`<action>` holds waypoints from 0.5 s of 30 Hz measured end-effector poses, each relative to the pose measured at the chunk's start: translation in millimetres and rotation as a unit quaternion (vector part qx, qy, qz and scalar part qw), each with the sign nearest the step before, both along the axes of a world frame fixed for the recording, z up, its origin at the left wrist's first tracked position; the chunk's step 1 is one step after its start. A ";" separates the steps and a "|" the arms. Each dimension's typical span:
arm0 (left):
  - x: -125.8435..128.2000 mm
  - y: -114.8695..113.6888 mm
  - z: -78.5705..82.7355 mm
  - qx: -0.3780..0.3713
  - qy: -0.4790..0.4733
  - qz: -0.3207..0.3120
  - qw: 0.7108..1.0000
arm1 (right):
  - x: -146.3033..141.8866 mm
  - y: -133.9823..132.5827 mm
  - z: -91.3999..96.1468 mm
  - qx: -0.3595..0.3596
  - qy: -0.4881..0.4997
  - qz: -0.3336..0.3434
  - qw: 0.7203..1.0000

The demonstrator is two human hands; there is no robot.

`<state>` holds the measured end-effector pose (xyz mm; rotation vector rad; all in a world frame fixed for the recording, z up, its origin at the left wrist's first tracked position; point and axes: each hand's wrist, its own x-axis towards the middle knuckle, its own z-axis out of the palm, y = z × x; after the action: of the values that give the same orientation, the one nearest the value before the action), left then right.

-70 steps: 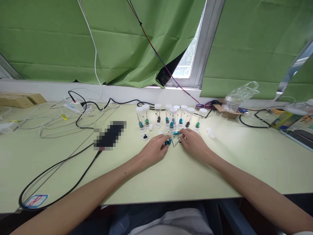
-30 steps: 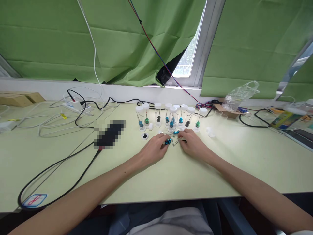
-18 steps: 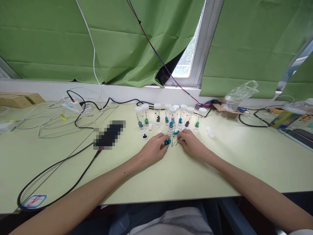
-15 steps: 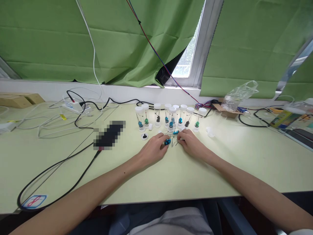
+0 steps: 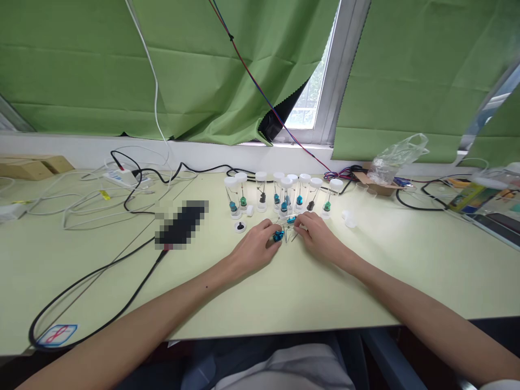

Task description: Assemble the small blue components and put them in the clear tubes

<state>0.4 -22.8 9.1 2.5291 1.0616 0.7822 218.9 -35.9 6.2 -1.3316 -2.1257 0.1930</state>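
My left hand point(image 5: 260, 241) is closed, thumb and fingers around a shiny blue metal part point(image 5: 278, 235) just above the table. Close on its right is my right hand point(image 5: 319, 234), fingers curled and pinched together beside some thin bent metal rods point(image 5: 286, 235). What those fingertips grip is too small to make out. A second blue piece point(image 5: 291, 220) lies at the tips of the right fingers, partly covered. Behind both hands stand several clear tubes with white caps point(image 5: 286, 197), holding blue, green or black parts with thin wires.
A white cap with a black piece point(image 5: 240, 227) lies left of the hands, and loose white caps point(image 5: 349, 219) lie to the right. A pixelated dark object point(image 5: 181, 225) with a black cable is at left. At the back right, a cardboard box point(image 5: 377, 184) holds a plastic bag.
My right hand has shifted slightly to the left and away from me. The bent rods between the hands have changed angle a little. My left hand stays nearly still with the blue part.
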 end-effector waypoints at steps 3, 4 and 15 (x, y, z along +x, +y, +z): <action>-0.1 0.0 -0.2 -0.001 0.001 0.003 1.000 | -1.0 0.5 1.2 0.005 0.012 0.005 1.000; -0.3 0.1 -0.4 0.000 0.000 0.002 1.000 | -1.4 0.5 1.6 0.008 0.018 0.008 1.000; -0.7 1.1 -2.6 0.006 -0.028 0.000 1.000 | -7.2 -4.2 7.7 0.042 0.108 0.014 0.993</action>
<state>-0.3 -21.6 6.5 2.5020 1.0411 0.8574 211.6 -40.1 13.9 -1.1765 -1.9489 0.2450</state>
